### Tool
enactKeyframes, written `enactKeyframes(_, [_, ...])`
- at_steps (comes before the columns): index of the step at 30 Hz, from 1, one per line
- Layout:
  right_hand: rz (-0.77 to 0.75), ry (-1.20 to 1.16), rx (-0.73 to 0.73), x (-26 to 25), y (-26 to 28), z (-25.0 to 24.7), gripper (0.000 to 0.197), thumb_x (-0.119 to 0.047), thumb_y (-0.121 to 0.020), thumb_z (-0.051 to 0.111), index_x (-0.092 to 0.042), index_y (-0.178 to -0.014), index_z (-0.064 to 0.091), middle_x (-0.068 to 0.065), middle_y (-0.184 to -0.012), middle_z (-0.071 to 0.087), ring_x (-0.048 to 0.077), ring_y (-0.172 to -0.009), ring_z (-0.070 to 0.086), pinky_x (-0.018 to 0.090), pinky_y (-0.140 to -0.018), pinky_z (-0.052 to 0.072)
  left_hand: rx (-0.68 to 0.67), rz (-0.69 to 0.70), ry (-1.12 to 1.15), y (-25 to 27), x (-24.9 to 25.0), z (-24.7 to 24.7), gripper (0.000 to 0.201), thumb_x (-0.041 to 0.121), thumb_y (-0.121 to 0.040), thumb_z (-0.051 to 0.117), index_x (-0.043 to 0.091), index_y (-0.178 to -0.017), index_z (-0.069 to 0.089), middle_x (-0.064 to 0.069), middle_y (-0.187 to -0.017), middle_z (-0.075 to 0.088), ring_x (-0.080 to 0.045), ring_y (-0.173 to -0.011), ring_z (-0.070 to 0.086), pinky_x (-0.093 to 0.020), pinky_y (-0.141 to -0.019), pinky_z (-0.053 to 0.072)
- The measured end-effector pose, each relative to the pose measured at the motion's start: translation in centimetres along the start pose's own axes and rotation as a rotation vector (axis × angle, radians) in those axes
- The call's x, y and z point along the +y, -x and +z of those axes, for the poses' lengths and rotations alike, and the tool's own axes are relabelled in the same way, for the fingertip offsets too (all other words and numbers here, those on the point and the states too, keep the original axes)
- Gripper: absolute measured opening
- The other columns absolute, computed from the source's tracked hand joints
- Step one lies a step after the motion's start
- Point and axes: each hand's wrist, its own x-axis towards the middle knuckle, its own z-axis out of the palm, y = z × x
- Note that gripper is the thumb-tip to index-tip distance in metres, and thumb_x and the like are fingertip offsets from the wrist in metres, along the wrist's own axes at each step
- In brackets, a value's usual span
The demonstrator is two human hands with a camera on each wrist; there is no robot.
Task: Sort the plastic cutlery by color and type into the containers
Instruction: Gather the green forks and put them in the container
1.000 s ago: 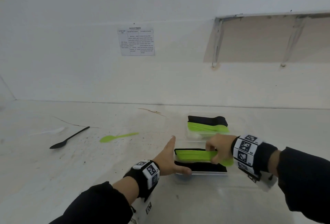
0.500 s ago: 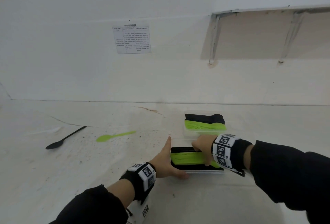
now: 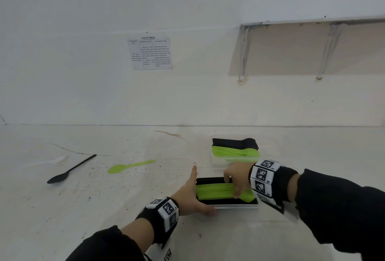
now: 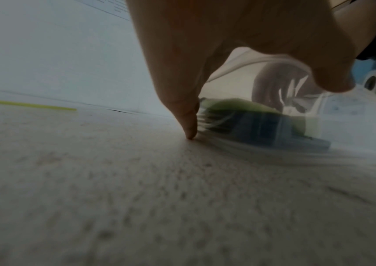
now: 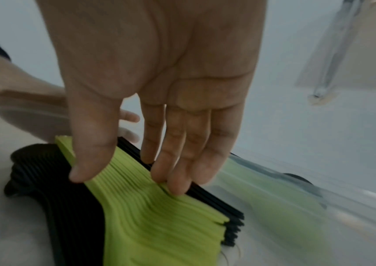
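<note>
A clear near container (image 3: 229, 206) holds a row of green cutlery (image 3: 212, 191) between black rows. My left hand (image 3: 192, 193) lies flat against its left end, fingers straight, thumb along the front wall. My right hand (image 3: 232, 188) reaches down into it; in the right wrist view the thumb and fingertips of the right hand (image 5: 127, 178) pinch the green row (image 5: 150, 212) from both sides, with the black pieces (image 5: 63, 189) beside it. A loose green spoon (image 3: 127, 167) and a black spoon (image 3: 68, 171) lie to the left on the table.
A second clear container (image 3: 216, 162) behind the near one holds a black row (image 3: 233, 143) and a green row (image 3: 233, 152). A pale spoon (image 3: 52, 160) lies near the black one. The white wall and a shelf bracket (image 3: 242, 52) stand behind.
My right hand has slid left along the green row, which has gone from lying tilted to sitting lower in the container. The left hand has stayed against the container's end.
</note>
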Motion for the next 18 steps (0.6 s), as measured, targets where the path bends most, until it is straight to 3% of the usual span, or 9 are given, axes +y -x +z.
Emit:
enactKeyframes(4, [0.068, -0.146, 0.073, 1.6, 1.2, 0.3, 0.047, -0.033, -0.086, 0.062, -0.014, -0.127, 0.05, 0.006, -0.124, 0.057, 0.023, -0.114, 0.053, 0.028, -0.092, 0.042, -0.005, 0.023, 0.02, 0.1, 0.2, 0.1, 0.133, 0.014, -0.07, 0.082, 0.02, -0.143, -0.029, 0.009, -0.148, 0.017, -0.001, -0.123, 0.031, -0.012, -0.098, 0.031])
enactKeyframes(8, [0.219, -0.343, 0.313, 5.0, 3.4, 1.1, 0.03, -0.03, -0.092, 0.05, -0.017, -0.119, 0.057, 0.0, -0.123, 0.058, 0.016, -0.115, 0.052, 0.023, -0.096, 0.037, 0.007, 0.024, 0.029, -0.2, -0.1, 0.1, 0.138, 0.019, -0.067, 0.084, 0.019, -0.14, -0.033, 0.005, -0.157, -0.005, 0.003, -0.127, 0.021, -0.013, -0.103, 0.026])
enactKeyframes(10, [0.381, -0.378, 0.391, 7.3, 4.3, 2.5, 0.034, -0.027, -0.094, 0.045, -0.018, -0.127, 0.05, 0.005, -0.133, 0.048, 0.02, -0.125, 0.044, 0.024, -0.104, 0.03, 0.004, 0.017, 0.029, -0.2, -0.1, 0.2, 0.139, 0.02, -0.067, 0.084, 0.015, -0.139, -0.036, 0.004, -0.157, -0.012, 0.005, -0.128, 0.012, -0.013, -0.105, 0.02])
enactKeyframes(13, [0.609, -0.498, 0.293, 9.8, 5.3, 4.8, 0.05, -0.024, -0.097, 0.039, -0.012, -0.143, 0.026, 0.015, -0.144, 0.035, 0.028, -0.132, 0.038, 0.028, -0.107, 0.033, -0.007, 0.019, 0.027, 0.0, 0.1, 0.2, 0.134, 0.018, -0.069, 0.082, 0.012, -0.142, -0.03, 0.006, -0.157, -0.001, 0.005, -0.124, 0.013, -0.008, -0.098, 0.02])
enactKeyframes(16, [0.68, -0.591, 0.118, 10.3, 5.9, 6.1, 0.056, -0.024, -0.101, 0.031, -0.005, -0.147, 0.007, 0.017, -0.143, 0.037, 0.027, -0.126, 0.045, 0.025, -0.094, 0.039, -0.009, 0.02, 0.045, 0.1, 0.2, 0.2, 0.135, 0.019, -0.067, 0.084, 0.015, -0.144, -0.027, 0.006, -0.157, -0.004, 0.004, -0.126, 0.014, -0.014, -0.106, 0.02])
enactKeyframes(18, [0.674, -0.648, 0.058, 10.1, 5.8, 6.8, 0.056, -0.022, -0.101, 0.029, -0.005, -0.147, 0.004, 0.015, -0.134, 0.046, 0.024, -0.109, 0.054, 0.024, -0.079, 0.041, -0.001, 0.017, 0.055, 0.1, 0.3, 0.1, 0.138, 0.02, -0.065, 0.085, 0.015, -0.144, -0.027, 0.006, -0.157, -0.007, 0.003, -0.127, 0.014, -0.019, -0.11, 0.021])
